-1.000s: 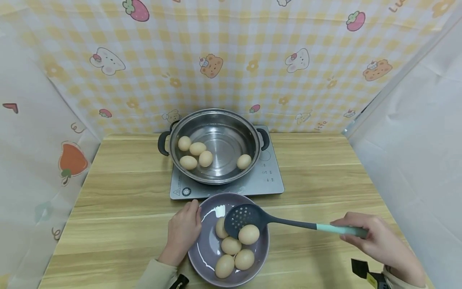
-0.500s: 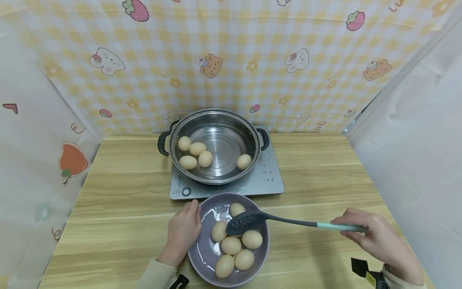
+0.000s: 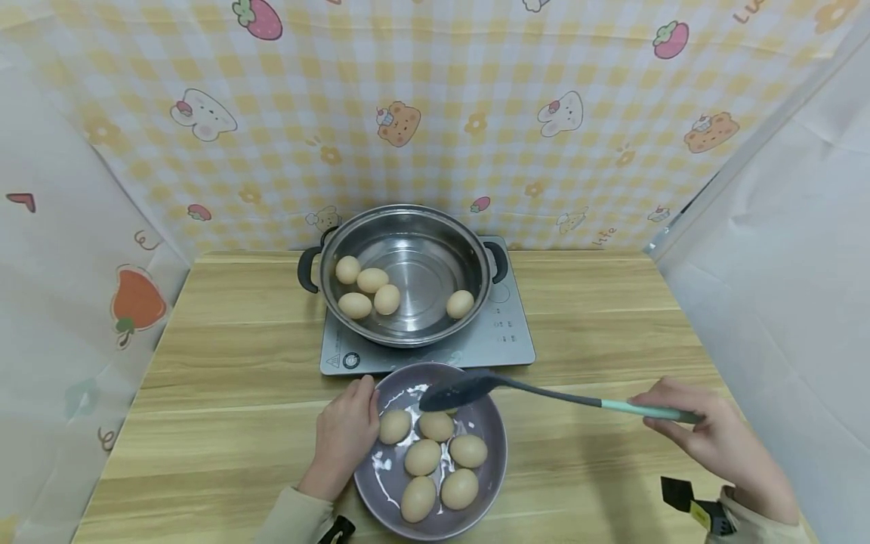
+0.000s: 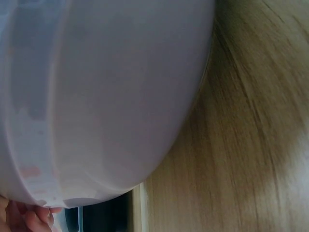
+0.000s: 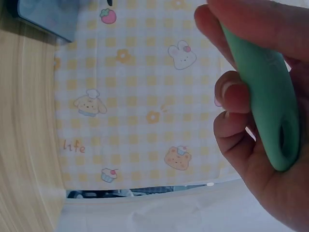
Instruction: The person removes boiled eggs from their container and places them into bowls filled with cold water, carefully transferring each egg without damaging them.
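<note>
My right hand [image 3: 714,438] grips the mint-green handle of a dark skimmer [image 3: 462,389], whose holed head is tilted over the far side of the bowl. In the right wrist view the fingers wrap the green handle [image 5: 270,92], its hanging loop at the palm. A purple-grey bowl [image 3: 495,483] stands at the front with several brown eggs [image 3: 459,489] in it; one egg is mostly hidden under the skimmer head. My left hand [image 3: 345,434] holds the bowl's left rim. The left wrist view shows the bowl's outer wall [image 4: 120,96] and fingertips [image 4: 36,220] at the rim.
Behind the bowl, a steel pot [image 3: 428,261] with black side handles sits on a flat induction cooker [image 3: 462,357]. Several eggs [image 3: 387,299] lie at its left, one egg [image 3: 460,304] at its right. A checked curtain [image 3: 435,113] backs the wooden table [image 3: 231,378].
The skimmer head has lifted and tilted toward the far rim, with the right hand rising slightly. Eggs in the bowl have rolled and spread apart. The left hand stays at the rim.
</note>
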`<state>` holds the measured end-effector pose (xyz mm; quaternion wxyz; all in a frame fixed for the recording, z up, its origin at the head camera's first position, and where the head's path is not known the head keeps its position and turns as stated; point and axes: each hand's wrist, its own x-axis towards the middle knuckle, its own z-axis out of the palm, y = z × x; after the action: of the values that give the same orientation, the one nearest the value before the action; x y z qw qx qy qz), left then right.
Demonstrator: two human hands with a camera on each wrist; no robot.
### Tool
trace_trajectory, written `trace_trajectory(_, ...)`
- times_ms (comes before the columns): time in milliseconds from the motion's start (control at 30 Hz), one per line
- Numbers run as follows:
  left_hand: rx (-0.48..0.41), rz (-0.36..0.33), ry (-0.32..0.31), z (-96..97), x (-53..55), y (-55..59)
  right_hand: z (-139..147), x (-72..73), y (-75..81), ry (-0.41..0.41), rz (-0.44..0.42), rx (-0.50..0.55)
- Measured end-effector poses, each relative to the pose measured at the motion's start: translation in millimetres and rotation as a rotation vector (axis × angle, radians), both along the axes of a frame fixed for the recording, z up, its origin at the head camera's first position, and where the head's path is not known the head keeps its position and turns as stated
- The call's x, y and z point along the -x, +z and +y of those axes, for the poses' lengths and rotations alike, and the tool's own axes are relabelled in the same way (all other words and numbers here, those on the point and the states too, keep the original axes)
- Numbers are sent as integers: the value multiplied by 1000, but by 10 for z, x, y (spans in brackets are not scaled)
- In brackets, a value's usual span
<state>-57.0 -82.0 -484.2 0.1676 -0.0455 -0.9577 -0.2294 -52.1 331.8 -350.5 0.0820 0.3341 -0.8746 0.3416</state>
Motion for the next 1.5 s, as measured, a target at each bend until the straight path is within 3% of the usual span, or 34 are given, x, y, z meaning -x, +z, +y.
trace_trajectory(133,2,1,-2,-6,4,-11,-47,93,20,-48,26,86)
trace_trajectory(233,2,11,-2,-8,6,-18,-140,194,43,-125,120,112)
trace_trajectory(433,-3,16,-2,-6,-1,-8,-429,385,142,-324,400,-46)
trace_trajectory(533,-4,22,-1,-2,-5,-11,-571,479,181,-343,532,-131)
trace_trajectory(667,-8,22,0,0,-11,-6,-729,571,202,-339,622,-205)
trace_trajectory(867,-13,13,3,1,-9,-16,-855,641,194,-371,692,-242)
trace_trajectory(1200,-13,17,3,0,-8,-20,-916,659,189,-394,729,-288)
trace_trajectory(1500,-15,19,3,1,-10,-13,-934,598,228,-355,667,-351)
